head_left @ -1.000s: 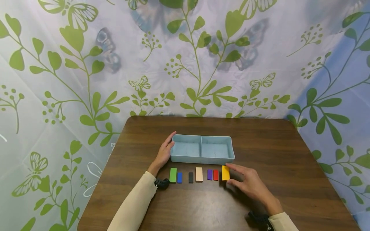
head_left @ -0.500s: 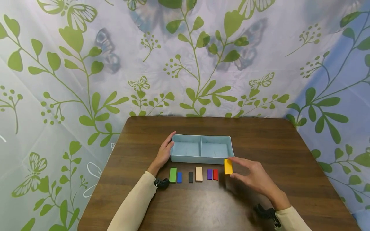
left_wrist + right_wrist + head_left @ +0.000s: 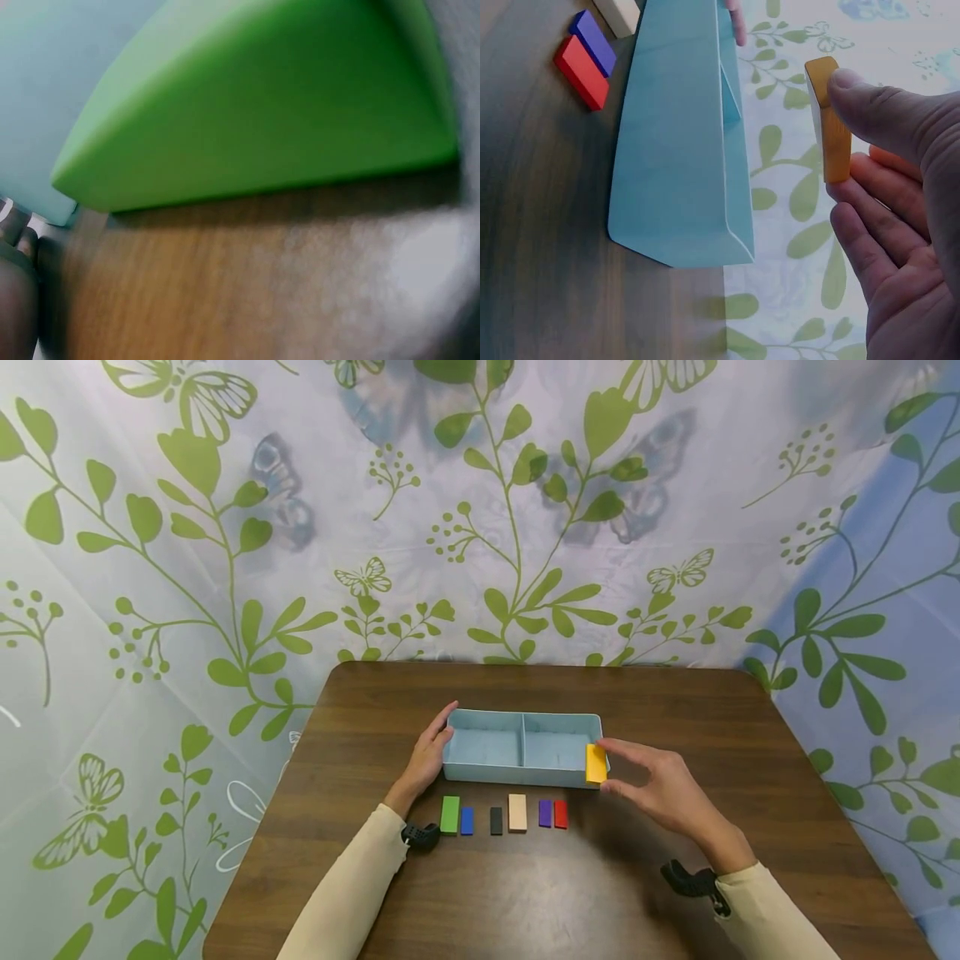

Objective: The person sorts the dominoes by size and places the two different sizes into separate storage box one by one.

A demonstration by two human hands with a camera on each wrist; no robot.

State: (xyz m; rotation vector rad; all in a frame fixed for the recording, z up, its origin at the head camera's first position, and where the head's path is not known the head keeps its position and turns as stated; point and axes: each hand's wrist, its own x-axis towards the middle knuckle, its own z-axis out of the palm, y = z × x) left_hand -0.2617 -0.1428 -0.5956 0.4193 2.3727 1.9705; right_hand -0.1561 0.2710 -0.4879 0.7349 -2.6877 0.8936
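Note:
My right hand (image 3: 667, 787) pinches a yellow block (image 3: 596, 764) between thumb and fingers. In the head view the block overlaps the front right corner of a light blue two-compartment tray (image 3: 480, 773); the right wrist view shows the yellow block (image 3: 832, 124) held up above the level of the tray's rim. At the tray's left end, my left hand (image 3: 425, 766) rests against the side wall with its fingers extended. A green block (image 3: 449, 815) lies by the left wrist and fills much of the left wrist view.
In a row before the tray lie a blue block (image 3: 467, 821), a black block (image 3: 496, 821), a beige block (image 3: 517, 812), a purple block (image 3: 544, 813) and a red block (image 3: 560, 814). The brown table (image 3: 675, 710) meets a leaf-patterned curtain (image 3: 510, 527) at the back.
The yellow block has been lifted from the right end of the row and carried forward to the tray's front right corner by my right hand. The left hand stays at the tray.

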